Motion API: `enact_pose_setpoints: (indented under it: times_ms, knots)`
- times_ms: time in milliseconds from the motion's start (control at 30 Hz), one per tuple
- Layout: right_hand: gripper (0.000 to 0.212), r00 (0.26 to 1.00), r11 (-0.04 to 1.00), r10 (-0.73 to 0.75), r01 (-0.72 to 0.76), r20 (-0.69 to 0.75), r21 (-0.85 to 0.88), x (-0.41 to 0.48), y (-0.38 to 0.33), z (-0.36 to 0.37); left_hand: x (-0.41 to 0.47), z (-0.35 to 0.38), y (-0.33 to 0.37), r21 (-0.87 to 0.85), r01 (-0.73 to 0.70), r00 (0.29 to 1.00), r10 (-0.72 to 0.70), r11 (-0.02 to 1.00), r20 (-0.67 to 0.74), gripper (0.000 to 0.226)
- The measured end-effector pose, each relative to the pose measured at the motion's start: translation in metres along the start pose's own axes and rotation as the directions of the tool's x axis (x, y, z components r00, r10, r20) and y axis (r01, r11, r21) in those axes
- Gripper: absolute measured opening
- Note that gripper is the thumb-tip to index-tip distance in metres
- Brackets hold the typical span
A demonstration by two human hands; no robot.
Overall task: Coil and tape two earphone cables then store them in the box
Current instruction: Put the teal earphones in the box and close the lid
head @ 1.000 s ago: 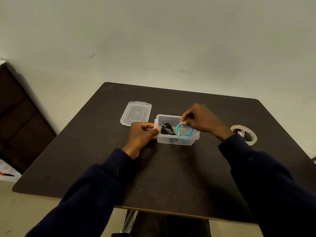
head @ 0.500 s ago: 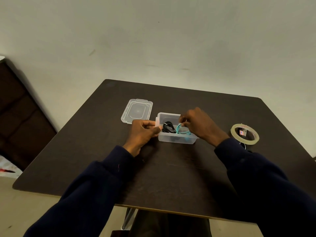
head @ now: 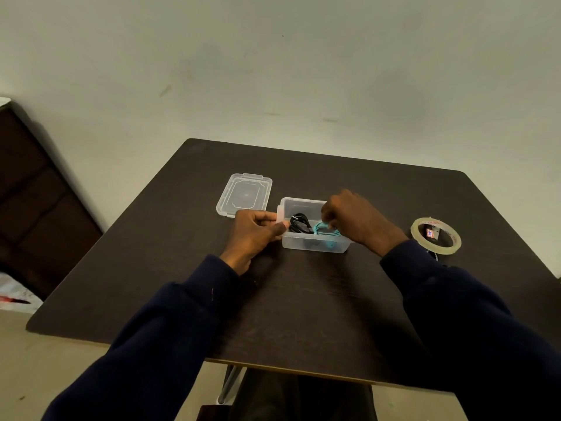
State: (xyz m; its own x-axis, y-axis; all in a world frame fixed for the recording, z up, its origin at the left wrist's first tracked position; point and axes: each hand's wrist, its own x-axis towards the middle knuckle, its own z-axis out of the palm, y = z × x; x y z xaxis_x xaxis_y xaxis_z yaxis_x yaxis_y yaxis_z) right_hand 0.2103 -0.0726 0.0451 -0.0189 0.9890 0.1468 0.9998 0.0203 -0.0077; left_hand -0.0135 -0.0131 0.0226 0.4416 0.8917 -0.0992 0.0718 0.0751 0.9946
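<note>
Setting: a person in dark blue sleeves reaches over a dark counter (head: 303, 299) that stands against a pale wall.
Box: a small clear plastic box (head: 314, 243), its top open, sits mid-counter between both hands.
Black cable: the black cable (head: 300, 223) lies coiled in the box's left half.
Teal cable: the teal cable (head: 324, 230) lies coiled in the right half, just beside the black one.
Left grip: the left grip (head: 255, 232) has curled fingers, and thumb and fingertips pinch the box's left rim.
Right grip: the right grip (head: 355, 220) curls its fingers down into the box, pinching the teal cable.
Lid: the clear lid (head: 244, 194) lies flat, just beyond the box's left corner.
Tape roll: the tape roll (head: 438, 250) lies flat, well right of the box.
</note>
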Motion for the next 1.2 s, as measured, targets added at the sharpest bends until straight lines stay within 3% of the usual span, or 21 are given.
enact_pose_setpoints:
  times_ms: [100,233,367,500,600,667,767,867,1000,1100,1200]
  knots:
    - [0.01,0.995,0.999,0.035,-0.032,-0.089,0.036,-0.003,0.006,0.002,-0.001,0.0,-0.003,-0.004,0.004,1.0,-0.004,1.0,0.0,0.011]
    - [0.015,0.943,0.969,0.22,-0.182,-0.249,0.167,-0.019,0.02,-0.002,0.002,-0.012,-0.007,-0.054,-0.027,0.995,0.021,0.998,-0.1,0.004]
    - [0.027,0.889,0.875,0.43,-0.366,-0.16,0.318,-0.033,0.02,-0.004,0.021,-0.039,-0.011,0.005,-0.104,0.948,0.101,0.995,-0.301,0.007]
    - [0.037,0.852,0.734,0.522,-0.471,0.037,0.489,-0.04,0.013,0.002,0.052,-0.063,-0.024,0.297,-0.029,0.893,0.158,0.955,-0.421,0.035]
    - [0.03,0.84,0.703,0.543,-0.465,0.016,0.538,-0.043,0.014,0.005,0.066,-0.07,-0.031,0.594,0.128,0.897,0.163,0.794,-0.411,0.053]
    - [0.028,0.835,0.691,0.55,-0.47,0.021,0.55,-0.044,0.014,0.004,0.071,-0.071,-0.03,0.681,0.165,0.92,0.138,0.713,-0.367,0.054]
    - [0.029,0.834,0.677,0.549,-0.479,0.051,0.559,-0.046,0.015,-0.001,0.081,-0.075,-0.03,0.723,0.157,0.936,0.133,0.673,-0.327,0.041]
    - [0.028,0.842,0.663,0.536,-0.468,0.066,0.584,-0.053,0.016,-0.006,0.071,-0.075,-0.018,0.66,0.123,0.938,0.13,0.741,-0.32,0.02]
    - [0.027,0.844,0.632,0.529,-0.458,0.083,0.626,-0.065,0.014,-0.007,0.06,-0.079,-0.009,0.523,0.098,0.929,0.112,0.847,-0.354,0.019]
    - [0.029,0.852,0.634,0.517,-0.448,0.086,0.63,-0.072,0.011,-0.007,0.052,-0.083,-0.006,0.229,0.074,0.941,0.008,0.971,-0.339,0.02]
    - [0.034,0.856,0.619,0.499,-0.46,0.134,0.636,-0.075,0.012,-0.009,0.037,-0.084,0.002,-0.033,0.013,0.957,-0.023,0.999,-0.29,0.009]
